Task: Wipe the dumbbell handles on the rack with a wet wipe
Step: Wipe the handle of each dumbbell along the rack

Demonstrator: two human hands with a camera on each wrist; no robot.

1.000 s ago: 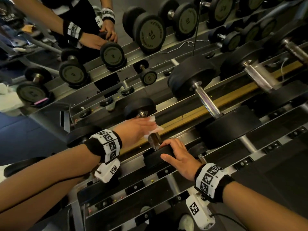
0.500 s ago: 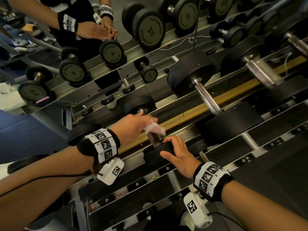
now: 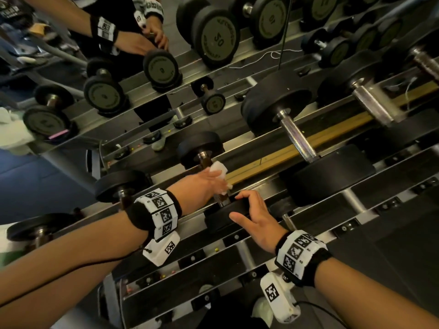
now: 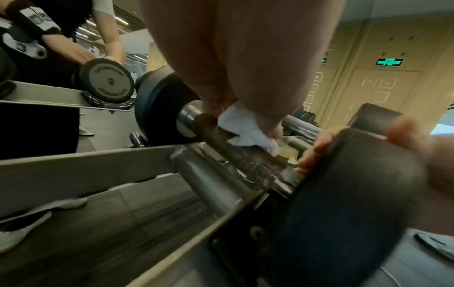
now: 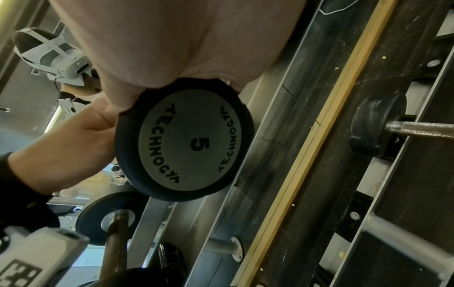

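Observation:
A small black dumbbell marked 5 [image 5: 194, 143] lies across the steel rack [image 3: 259, 186]. My left hand [image 3: 217, 181] wraps a white wet wipe [image 3: 219, 170] around the dumbbell's rusty handle [image 4: 248, 155], close to the far head [image 3: 200, 148]. The left wrist view shows the wet wipe [image 4: 245, 130] bunched under my left hand's fingers [image 4: 267, 120] on top of the bar. My right hand [image 3: 242, 207] grips the rim of the near head [image 3: 225, 212], thumb on one side and fingers over the top. The right hand [image 5: 172, 38] covers the upper edge of that head.
A larger dumbbell [image 3: 301, 138] sits just to the right, with another [image 3: 370, 105] beyond it. Two small dumbbells [image 3: 121, 186] lie to the left. A mirror [image 3: 213, 39] behind the rack reflects weights and the person. A wooden strip [image 3: 297, 143] runs under the rack.
My left hand slid the wipe down the handle, then back up toward the far head. My right hand stayed on the near head.

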